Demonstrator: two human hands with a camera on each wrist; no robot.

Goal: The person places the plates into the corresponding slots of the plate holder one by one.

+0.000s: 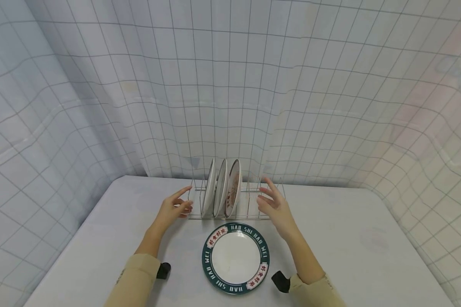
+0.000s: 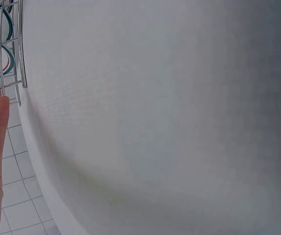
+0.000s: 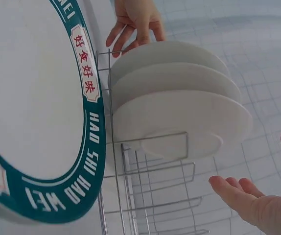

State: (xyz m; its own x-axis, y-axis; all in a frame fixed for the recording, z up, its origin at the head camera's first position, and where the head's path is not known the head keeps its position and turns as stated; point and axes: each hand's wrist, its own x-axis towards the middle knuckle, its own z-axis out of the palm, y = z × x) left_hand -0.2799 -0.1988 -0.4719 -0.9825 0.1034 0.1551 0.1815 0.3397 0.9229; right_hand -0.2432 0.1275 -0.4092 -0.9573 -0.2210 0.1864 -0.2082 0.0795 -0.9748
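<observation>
- Left hand point(image 1: 173, 207) and right hand point(image 1: 276, 209), fingers apart, flank a wire rack point(image 1: 249, 219).
- An uneven nudge could tip its three standing plates point(image 1: 220, 192).

Four plates are counted in all: one green-rimmed plate point(image 1: 236, 258) is laid flat, and three upright plates point(image 1: 221, 187) are held in one wire rack point(image 1: 248, 204) at its twelve o'clock. On the green rim, two labels point(image 1: 217, 237) are counted, one between ten and eleven o'clock, one near four; HAO SHI HAO WEI is printed two times. Two hands are seen, the left hand point(image 1: 173, 207) at ten o'clock from the flat plate, the right hand point(image 1: 277, 209) between one and two. Two sleeves point(image 1: 138, 275) and two black pieces point(image 1: 163, 270) by the forearms are counted, one of each towards nine o'clock and four. One table point(image 1: 330, 234) is seen.
</observation>
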